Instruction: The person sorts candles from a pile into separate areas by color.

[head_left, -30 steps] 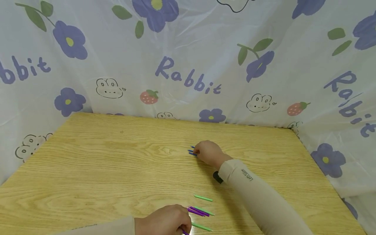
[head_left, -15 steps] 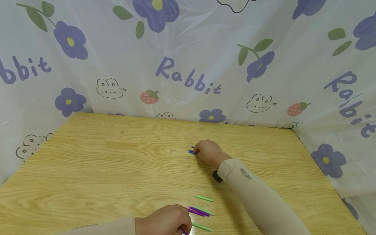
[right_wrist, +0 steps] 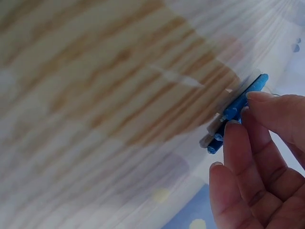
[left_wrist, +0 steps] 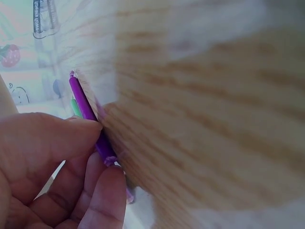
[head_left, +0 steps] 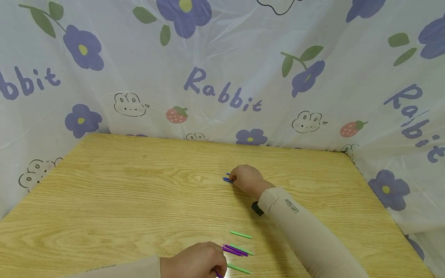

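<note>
My left hand [head_left: 198, 260] is low at the front of the table. In the left wrist view its thumb and fingers pinch a thin purple stick [left_wrist: 82, 95]. Just beyond that hand lie more purple sticks [head_left: 233, 251], across a green stick [head_left: 249, 253]. Farther back, my right hand [head_left: 247, 180] reaches down to several thin blue sticks [head_left: 227, 180]. Seen from the right wrist, the thumb and fingertips pinch a blue stick [right_wrist: 257, 87], with other blue ends bunched close beneath it. Part of the blue bunch is hidden behind the fingers.
One green stick [head_left: 240, 234] lies apart behind the purple ones, and another green stick [head_left: 240, 268] lies beside the left hand. The wood-grain table [head_left: 139, 200] runs back to a white curtain [head_left: 222, 50] printed with flowers and rabbits.
The blue sticks have drawn slightly closer together at the right fingertips, and the right hand has shifted very little. The left hand and the purple and green sticks have stayed put.
</note>
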A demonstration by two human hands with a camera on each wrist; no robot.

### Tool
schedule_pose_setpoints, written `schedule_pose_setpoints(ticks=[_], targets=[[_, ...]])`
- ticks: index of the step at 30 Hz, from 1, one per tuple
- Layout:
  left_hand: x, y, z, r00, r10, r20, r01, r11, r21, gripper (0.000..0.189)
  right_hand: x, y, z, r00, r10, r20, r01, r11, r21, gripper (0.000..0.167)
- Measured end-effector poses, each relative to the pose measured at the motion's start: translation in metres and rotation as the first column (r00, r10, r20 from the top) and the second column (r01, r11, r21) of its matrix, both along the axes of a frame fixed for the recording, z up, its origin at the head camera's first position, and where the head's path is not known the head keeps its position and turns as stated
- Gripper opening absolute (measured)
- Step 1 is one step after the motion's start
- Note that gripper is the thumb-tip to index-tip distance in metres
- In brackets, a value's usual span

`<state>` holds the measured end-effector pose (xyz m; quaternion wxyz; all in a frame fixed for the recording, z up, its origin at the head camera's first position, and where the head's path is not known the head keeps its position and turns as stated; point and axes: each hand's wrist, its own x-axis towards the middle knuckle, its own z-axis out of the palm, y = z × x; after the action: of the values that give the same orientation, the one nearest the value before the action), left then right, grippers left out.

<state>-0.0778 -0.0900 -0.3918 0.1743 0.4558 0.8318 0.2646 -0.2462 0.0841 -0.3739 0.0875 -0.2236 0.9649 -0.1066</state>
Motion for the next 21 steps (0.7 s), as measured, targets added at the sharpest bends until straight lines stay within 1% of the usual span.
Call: schedule_pose_setpoints(ticks=[7, 12, 17, 21], targets=[[0.000, 0.000, 0.000, 1.000, 0.004, 0.009, -0.004, 1.000, -0.002, 0.021, 0.002, 0.002, 0.002, 1.000, 0.002, -0.012, -0.002, 1.000, -0.013, 0.020], [0.000, 0.000, 0.000, 1.000, -0.005, -0.002, 0.005, 1.000, -0.002, 0.021, 0.006, 0.006, 0.004, 1.000, -0.024, -0.017, 0.023, 0.997, -0.072, 0.022], [0.000, -0.001, 0.000, 1.000, -0.013, -0.023, 0.013, 1.000, 0.002, 0.021, 0.012, 0.009, 0.009, 0.999, -0.043, 0.000, 0.042, 0.990, -0.133, 0.022], [0.000, 0.000, 0.001, 1.000, 0.005, -0.003, -0.005, 1.000, -0.007, 0.020, 0.018, 0.012, 0.014, 0.999, -0.045, 0.012, 0.047, 0.981, -0.186, 0.023]])
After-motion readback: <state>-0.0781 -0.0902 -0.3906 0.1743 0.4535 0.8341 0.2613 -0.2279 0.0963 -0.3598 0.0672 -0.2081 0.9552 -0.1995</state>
